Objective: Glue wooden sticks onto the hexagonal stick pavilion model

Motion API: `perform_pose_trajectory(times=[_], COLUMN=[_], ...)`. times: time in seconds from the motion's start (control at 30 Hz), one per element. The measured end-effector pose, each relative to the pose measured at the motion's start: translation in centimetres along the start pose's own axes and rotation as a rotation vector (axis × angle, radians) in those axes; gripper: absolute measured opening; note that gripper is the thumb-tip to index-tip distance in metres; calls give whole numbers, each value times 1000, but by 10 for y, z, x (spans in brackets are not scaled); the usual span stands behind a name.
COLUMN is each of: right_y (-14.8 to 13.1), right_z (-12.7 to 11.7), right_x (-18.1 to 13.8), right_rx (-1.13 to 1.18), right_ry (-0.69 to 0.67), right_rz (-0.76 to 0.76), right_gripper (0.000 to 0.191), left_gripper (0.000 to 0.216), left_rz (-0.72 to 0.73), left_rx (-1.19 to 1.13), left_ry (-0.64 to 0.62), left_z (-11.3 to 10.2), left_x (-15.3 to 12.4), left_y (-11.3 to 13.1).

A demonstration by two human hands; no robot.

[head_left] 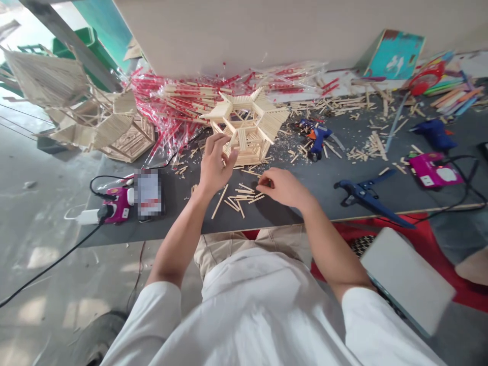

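A pale wooden-stick model [247, 122], shaped like a small pavilion roof, stands on the dark table [305, 203]. My left hand [214, 163] is raised at the model's near left side, fingers curled and touching its lower edge. My right hand [282, 187] rests on the table just right of a small heap of loose sticks [240, 195], its fingertips pinched on one of them.
Packs of red-wrapped sticks [179, 101] lie behind the model, with more stick panels [95, 127] at left. Blue glue guns [318, 138], blue cutters [366, 195], pink chargers [118, 203] and cables sit on the table. A grey board [407, 277] lies lower right.
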State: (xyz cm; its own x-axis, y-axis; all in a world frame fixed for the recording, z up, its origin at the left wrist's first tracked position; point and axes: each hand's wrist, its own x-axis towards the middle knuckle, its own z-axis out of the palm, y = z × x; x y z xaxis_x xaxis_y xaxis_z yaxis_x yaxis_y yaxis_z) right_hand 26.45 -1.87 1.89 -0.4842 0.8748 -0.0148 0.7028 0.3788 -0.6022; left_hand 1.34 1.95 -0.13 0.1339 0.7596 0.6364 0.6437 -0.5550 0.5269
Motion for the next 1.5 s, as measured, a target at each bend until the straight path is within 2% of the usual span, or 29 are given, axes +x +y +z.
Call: perform_pose_trajectory(times=[0.07,0.13,0.4,0.5,0.6,0.7,0.77,0.87,0.93,1.0,1.07,1.17,1.27,1.37,1.5], right_y=[-9,-13,-31,-40,-43,-34,-23,-6,3,7,7,1,-8,-13,-14], right_z=[13,15,5,2,-10,-26,-34,-35,-31,-26,-21,-15,-9,-4,-2], right_x=[7,17,41,46,54,61,62,61,60,60,61,62,62,63,64], right_rx=[-33,-81,-306,-433,-459,-265,-3,430,663,841,951,1048,1169,1288,1318], right_ry=[-78,-142,-434,-532,-545,-482,-552,-729,-734,-690,-676,-649,-504,-341,-298], right_rz=[-25,-10,35,-29,-102,-149,-158,-148,-131,-115,-110,-144,-154,-88,-60], right_gripper=[14,15,18,23,24,13,6,9,11,22,30,31,30,34,39], left_gripper=[38,38,34,33,33,34,34,36,37,37,36,35,36,36,35], left_rz=[-4,-14,-36,-42,-31,-31,-40,-40,-36,-35,-39,-40,-39,-44,-40], left_rx=[1,8,1,7,9,19,23,18,18,17,13,12,21,26,30], left_ry=[-2,-4,-18,-23,-20,-17,-22,-35,-36,-29,-28,-31,-35,-37,-24], left_z=[0,0,-3,-3,-3,-4,-4,-3,-3,-3,-3,-4,-4,-4,-3], left_x=[0,0,1,0,1,1,0,-1,-1,-2,-1,-1,0,-1,-1], left_y=[0,1,4,4,5,6,6,4,2,2,2,4,3,3,3])
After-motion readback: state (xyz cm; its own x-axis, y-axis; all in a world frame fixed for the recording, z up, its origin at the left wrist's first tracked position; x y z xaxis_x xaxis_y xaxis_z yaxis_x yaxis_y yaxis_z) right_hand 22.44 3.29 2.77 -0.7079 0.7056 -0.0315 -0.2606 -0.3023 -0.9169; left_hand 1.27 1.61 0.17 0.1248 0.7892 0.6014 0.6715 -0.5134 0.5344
